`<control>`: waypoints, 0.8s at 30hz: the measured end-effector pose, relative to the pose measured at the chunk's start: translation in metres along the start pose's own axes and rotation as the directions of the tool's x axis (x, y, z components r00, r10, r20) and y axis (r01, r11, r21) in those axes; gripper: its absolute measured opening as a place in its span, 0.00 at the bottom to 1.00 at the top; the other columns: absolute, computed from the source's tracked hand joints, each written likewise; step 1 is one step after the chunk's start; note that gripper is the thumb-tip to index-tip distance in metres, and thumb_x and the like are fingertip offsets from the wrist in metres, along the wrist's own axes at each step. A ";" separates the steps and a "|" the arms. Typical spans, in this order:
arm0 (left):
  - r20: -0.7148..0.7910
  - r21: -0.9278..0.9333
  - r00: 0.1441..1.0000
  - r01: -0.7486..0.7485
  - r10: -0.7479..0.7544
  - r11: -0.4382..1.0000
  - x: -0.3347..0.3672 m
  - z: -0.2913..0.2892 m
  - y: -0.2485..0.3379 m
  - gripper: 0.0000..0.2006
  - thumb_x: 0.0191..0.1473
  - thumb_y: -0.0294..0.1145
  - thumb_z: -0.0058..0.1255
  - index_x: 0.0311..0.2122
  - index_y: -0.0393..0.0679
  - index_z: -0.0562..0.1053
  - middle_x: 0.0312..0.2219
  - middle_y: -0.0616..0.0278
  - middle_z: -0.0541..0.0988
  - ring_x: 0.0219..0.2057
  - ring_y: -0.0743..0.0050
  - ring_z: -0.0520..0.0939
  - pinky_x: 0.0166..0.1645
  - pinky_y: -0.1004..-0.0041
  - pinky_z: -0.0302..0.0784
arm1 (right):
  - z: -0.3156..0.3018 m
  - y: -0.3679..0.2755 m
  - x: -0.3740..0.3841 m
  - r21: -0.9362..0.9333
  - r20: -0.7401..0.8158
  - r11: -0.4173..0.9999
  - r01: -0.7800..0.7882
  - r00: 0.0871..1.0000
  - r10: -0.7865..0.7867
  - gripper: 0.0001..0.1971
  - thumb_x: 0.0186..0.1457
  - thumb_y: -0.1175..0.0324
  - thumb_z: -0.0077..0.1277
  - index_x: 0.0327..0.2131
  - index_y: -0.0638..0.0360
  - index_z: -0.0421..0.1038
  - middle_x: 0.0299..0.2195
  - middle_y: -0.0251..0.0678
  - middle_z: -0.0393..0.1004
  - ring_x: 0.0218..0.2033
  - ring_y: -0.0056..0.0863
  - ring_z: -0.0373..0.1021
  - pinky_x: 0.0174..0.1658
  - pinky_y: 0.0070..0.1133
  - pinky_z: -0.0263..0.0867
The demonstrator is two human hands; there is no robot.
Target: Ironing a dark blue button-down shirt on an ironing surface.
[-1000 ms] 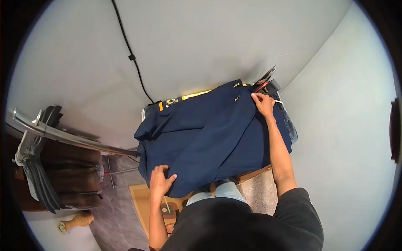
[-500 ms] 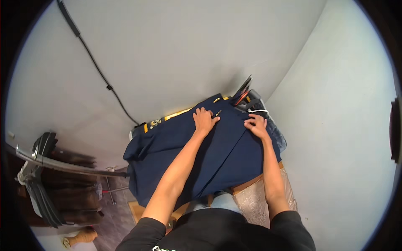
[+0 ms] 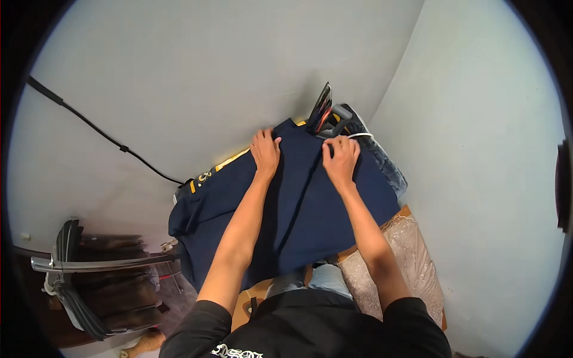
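Note:
A navy blue garment (image 3: 322, 215) lies spread over a raised surface in front of me, its near edge hanging down toward my legs. My left hand (image 3: 266, 154) is at the garment's far edge, fingers curved over the cloth and thumb apart, with fabric between them. Closer to the iron, my right hand (image 3: 341, 160) has bent fingers and pinches the cloth. An iron (image 3: 335, 121) with a grey handle and some orange stands on its heel just beyond my right hand. A dark patterned pad (image 3: 389, 169) shows beneath the garment on the right.
Grey walls (image 3: 197, 71) meet behind the surface. A black cable (image 3: 89, 123) runs along the wall to the surface's left end. Dark clothes on hangers (image 3: 74, 274) hang from a metal rail (image 3: 113, 262) at left. Lace-like beige cloth (image 3: 412, 250) lies at right.
My view has shifted. My right hand has moved inward, closer to my left, drawing cloth with it. Gold buttons seen on the garment before are now out of sight.

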State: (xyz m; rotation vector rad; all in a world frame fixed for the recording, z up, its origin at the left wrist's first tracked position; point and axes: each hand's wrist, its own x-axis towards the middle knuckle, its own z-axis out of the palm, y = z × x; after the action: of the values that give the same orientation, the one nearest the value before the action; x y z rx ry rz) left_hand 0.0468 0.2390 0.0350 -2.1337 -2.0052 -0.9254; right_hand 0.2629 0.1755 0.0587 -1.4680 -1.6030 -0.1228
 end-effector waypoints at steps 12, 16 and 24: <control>0.331 -0.201 0.857 0.473 -0.395 0.858 -0.091 -0.048 -0.034 0.22 0.52 0.50 0.66 0.35 0.37 0.80 0.30 0.50 0.82 0.33 0.47 0.81 0.40 0.57 0.74 | -0.030 -0.036 -0.103 0.015 0.361 0.873 -0.487 0.817 0.450 0.10 0.55 0.58 0.62 0.33 0.53 0.82 0.30 0.27 0.78 0.39 0.31 0.68 0.46 0.31 0.55; 0.569 -0.262 0.748 0.560 -0.343 0.786 -0.078 -0.039 -0.100 0.22 0.62 0.46 0.56 0.29 0.32 0.77 0.18 0.60 0.78 0.23 0.75 0.75 0.32 0.66 0.70 | -0.007 -0.067 -0.092 -0.007 0.512 0.846 -0.533 0.725 0.461 0.17 0.56 0.51 0.62 0.29 0.55 0.83 0.30 0.31 0.82 0.40 0.33 0.69 0.48 0.33 0.54; 0.245 -0.204 0.919 0.361 -0.309 0.910 -0.086 -0.064 -0.042 0.19 0.53 0.46 0.66 0.41 0.40 0.79 0.35 0.51 0.83 0.38 0.57 0.84 0.45 0.61 0.77 | -0.018 -0.039 -0.089 -0.080 0.367 0.884 -0.460 0.811 0.456 0.11 0.50 0.57 0.64 0.24 0.52 0.80 0.22 0.28 0.77 0.36 0.31 0.71 0.44 0.32 0.56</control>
State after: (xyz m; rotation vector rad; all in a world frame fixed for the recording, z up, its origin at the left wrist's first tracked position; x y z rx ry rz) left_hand -0.0135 0.1413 0.0326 -2.1157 -2.5483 -1.0853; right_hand 0.2278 0.0885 0.0283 -1.9125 -1.4786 0.4766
